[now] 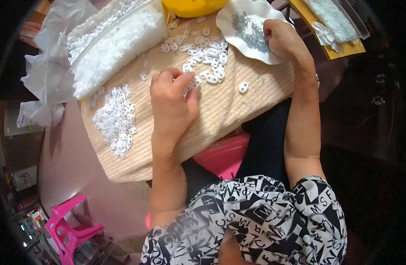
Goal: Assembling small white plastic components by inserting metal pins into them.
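Beside a loose cluster of white oval plastic pieces with two holes, my left hand is curled above the cloth. A white two-holed piece shows between its thumb and forefinger. My right hand reaches over a white wavy-rimmed plate that holds many small grey metal pieces, probably screws. Its fingers are pinched together at these, and whatever they grip is hidden. One single white oval piece lies apart on the cloth, below the plate.
A striped cloth covers the table. On the left lie a heap of small white pieces and a clear bag full of white pieces. A yellow bowl stands at the far edge. A pink stool is on the floor at lower left.
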`<state>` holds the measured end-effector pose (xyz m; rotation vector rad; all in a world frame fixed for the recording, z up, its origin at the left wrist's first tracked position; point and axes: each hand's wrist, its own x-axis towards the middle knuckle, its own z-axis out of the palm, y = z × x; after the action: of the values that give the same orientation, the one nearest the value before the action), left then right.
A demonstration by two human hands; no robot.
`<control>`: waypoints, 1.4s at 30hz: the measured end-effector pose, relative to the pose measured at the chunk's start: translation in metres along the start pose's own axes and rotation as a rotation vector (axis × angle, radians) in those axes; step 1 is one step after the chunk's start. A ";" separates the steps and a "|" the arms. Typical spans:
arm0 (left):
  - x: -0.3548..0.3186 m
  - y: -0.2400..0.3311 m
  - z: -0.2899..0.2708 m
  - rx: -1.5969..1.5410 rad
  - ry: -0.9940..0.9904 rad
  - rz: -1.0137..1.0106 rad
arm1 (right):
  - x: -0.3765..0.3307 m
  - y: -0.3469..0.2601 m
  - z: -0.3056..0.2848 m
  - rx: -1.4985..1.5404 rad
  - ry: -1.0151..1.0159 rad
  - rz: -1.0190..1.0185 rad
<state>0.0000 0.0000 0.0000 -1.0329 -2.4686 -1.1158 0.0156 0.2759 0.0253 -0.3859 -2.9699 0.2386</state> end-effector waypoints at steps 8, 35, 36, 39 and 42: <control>0.005 0.006 0.012 0.116 0.041 0.102 | -0.003 0.003 -0.001 -0.003 0.082 -0.063; -0.002 -0.001 -0.022 -1.574 0.248 -0.613 | 0.001 -0.003 -0.003 0.395 0.229 0.158; -0.002 -0.002 -0.023 -1.587 0.235 -0.613 | 0.002 -0.004 -0.003 0.395 0.228 0.154; -0.001 -0.002 -0.022 -1.630 0.219 -0.596 | 0.003 -0.003 -0.005 0.386 0.315 0.105; -0.002 0.000 -0.019 -1.624 0.239 -0.593 | 0.003 -0.002 -0.006 0.627 0.340 0.131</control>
<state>-0.0001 -0.0149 0.0121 -0.1908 -1.2526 -3.2783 0.0129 0.2754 0.0319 -0.4736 -2.3756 0.9735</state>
